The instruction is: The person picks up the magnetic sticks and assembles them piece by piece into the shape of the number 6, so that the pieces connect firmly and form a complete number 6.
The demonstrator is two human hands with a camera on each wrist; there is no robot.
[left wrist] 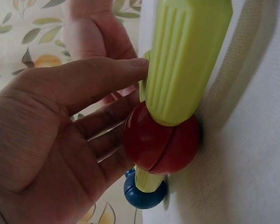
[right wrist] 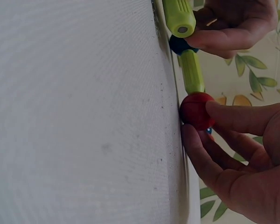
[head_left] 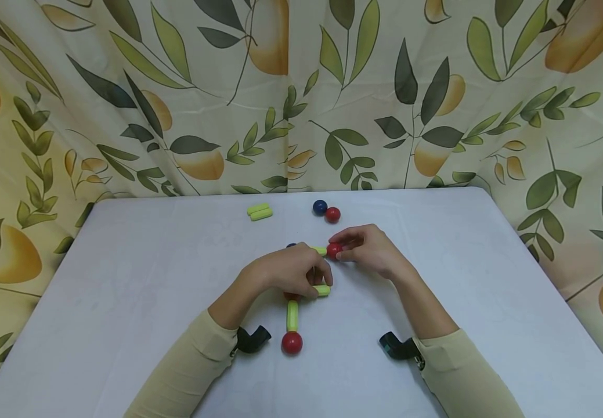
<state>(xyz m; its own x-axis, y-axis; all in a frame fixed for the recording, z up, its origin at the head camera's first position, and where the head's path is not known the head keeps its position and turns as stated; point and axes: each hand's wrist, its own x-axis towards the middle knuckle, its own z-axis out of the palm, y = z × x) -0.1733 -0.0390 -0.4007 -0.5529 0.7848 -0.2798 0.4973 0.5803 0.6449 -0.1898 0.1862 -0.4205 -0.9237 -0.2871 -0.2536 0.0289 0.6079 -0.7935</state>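
Observation:
My left hand [head_left: 293, 273] pinches a light-green rod [head_left: 324, 290] whose free end points right; a grey dot marks that end of the rod [right wrist: 179, 18] in the right wrist view. Thumb and fingers of my right hand [head_left: 371, 249] hold a red ball [head_left: 334, 251] on the end of another green rod [right wrist: 192, 72]. Under the left hand, a middle red ball [left wrist: 161, 140] joins a rod [head_left: 292, 316] running to a near red ball [head_left: 292, 343]. Beyond it a short rod [left wrist: 147, 181] leads to a blue ball [left wrist: 144, 198], mostly hidden in the head view.
Two loose green rods [head_left: 260, 212] lie side by side at the table's back. Right of them are a blue ball [head_left: 320, 207] and a red ball [head_left: 332, 215]. A leaf-patterned curtain [head_left: 353, 116] hangs behind the white table [head_left: 123, 290].

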